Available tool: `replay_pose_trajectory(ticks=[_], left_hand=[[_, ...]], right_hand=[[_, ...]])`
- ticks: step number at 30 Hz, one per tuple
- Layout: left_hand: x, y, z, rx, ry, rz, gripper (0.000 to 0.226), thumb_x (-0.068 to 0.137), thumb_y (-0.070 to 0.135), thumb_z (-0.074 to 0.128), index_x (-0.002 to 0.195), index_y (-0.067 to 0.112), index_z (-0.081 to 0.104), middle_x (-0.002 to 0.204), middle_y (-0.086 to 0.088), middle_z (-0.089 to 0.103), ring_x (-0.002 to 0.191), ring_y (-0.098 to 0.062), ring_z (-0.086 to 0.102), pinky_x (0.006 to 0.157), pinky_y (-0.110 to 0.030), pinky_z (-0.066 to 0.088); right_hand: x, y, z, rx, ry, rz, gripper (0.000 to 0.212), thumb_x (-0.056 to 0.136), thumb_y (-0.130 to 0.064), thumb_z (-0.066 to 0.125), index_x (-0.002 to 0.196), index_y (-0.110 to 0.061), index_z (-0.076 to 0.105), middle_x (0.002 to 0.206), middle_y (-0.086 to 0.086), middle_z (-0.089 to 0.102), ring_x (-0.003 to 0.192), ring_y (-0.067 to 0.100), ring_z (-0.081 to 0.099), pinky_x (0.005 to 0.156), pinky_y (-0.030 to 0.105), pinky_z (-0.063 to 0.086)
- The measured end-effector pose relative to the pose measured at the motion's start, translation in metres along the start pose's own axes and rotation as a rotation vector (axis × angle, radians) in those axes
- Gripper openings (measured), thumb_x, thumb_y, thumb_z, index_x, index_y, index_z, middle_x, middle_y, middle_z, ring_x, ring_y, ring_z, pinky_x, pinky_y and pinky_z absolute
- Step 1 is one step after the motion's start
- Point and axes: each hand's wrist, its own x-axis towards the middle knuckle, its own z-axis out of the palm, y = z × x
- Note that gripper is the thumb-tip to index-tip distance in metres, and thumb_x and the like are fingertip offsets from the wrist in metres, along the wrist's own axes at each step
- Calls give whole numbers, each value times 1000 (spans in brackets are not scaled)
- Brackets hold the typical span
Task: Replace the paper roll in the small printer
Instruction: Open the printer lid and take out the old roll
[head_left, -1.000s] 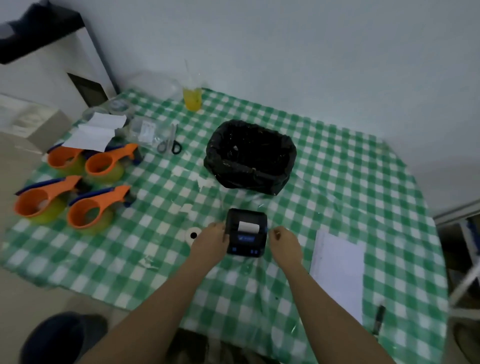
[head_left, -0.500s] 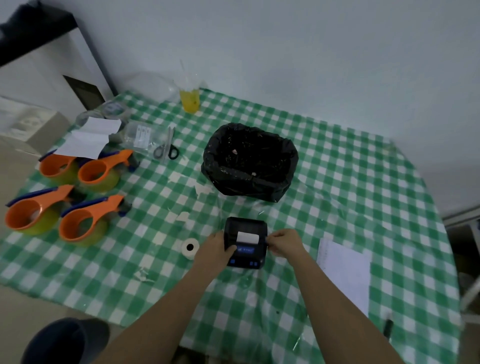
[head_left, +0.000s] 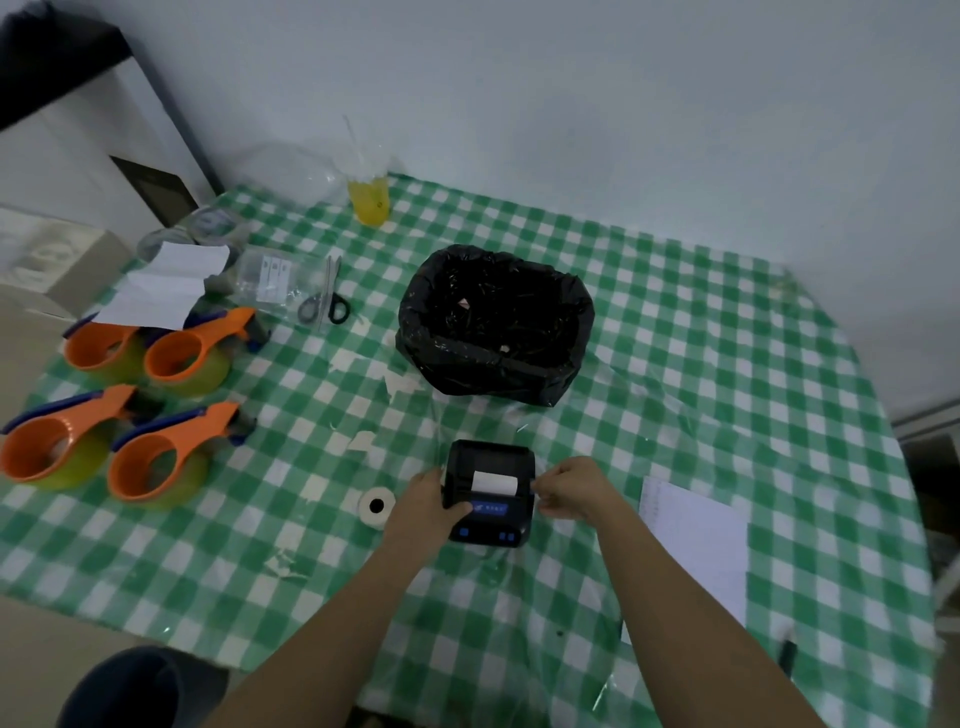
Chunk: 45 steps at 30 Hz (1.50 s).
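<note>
**Both hands grip the small printer on the checked table**

Green-and-white checked tablecloth (head_left: 675, 332) covers the table against a pale wall. Near its front edge sits the small black printer (head_left: 489, 492) with a blue panel and white paper showing in its top. The left hand (head_left: 427, 506) is clamped on the printer's left side, thumb lying over the front. The right hand (head_left: 574, 488) pinches the right edge. A small white paper roll (head_left: 376, 506) lies just left of the left hand. Behind the printer stands a black bag-lined bin (head_left: 496, 325). Four orange tape dispensers (head_left: 124, 410) sit at far left; a white sheet (head_left: 696, 545) lies at right.
</note>
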Motion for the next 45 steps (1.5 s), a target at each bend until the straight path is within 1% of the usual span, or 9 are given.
replay_pose_trajectory(ticks=[13,17,21,24,26,29,33,38,45], left_hand=[[0,2,-1,52,4,-3,50,82,31,66,123,9,49,122,-15,57,107,-29,60,90,-44,52],[0,3,1,98,11,4,52,84,31,65,125,6,46,125,-15,55,111,-29,57,90,-40,49],[0,4,0,150,9,11,55,84,32,65,127,5,44,126,-16,52,112,-29,56,92,-41,49],[-2,6,0,193,16,29,50,84,32,64,121,5,45,122,-16,51,107,-30,57,88,-41,49],[-2,8,-1,210,19,41,48,85,31,64,120,5,44,122,-16,50,105,-31,57,87,-41,50],[-4,8,-4,202,30,70,48,86,30,62,122,5,43,123,-16,48,105,-31,57,86,-41,51],[-6,11,-14,154,85,136,37,89,23,57,120,4,47,121,-16,51,103,-30,57,85,-40,50],[-9,17,-34,53,255,183,20,90,9,46,109,6,51,116,-13,56,93,-29,58,81,-42,48],[-2,21,-59,-14,348,206,24,93,15,46,115,9,51,122,-8,55,89,-20,55,78,-36,47]], right_hand=[[-1,-6,-3,-113,-40,-9,15,78,4,63,65,-1,57,63,15,60,53,18,62,44,25,54],[-5,4,4,-164,100,-154,22,80,-4,67,60,-6,58,60,12,60,49,19,59,56,34,57],[-19,26,15,-264,278,-356,14,84,-23,65,88,-9,64,84,3,61,75,20,58,67,33,48],[-22,29,28,-278,338,-512,35,83,-27,67,114,-14,57,105,2,54,91,18,54,78,31,47],[-20,25,37,-263,328,-525,44,80,-26,70,119,-15,54,115,6,50,106,20,48,90,31,44],[-11,20,44,-265,343,-475,36,79,-24,70,111,-12,59,117,11,49,116,25,40,89,25,31],[-8,19,44,-312,355,-521,18,83,-20,66,97,-8,66,109,11,53,109,26,43,83,21,28],[-32,11,35,-251,368,-772,8,84,-14,64,88,-7,64,85,0,58,80,20,55,65,24,40],[-63,-70,15,18,590,-1019,8,85,-10,63,90,-4,61,86,5,60,71,12,54,59,8,43]])
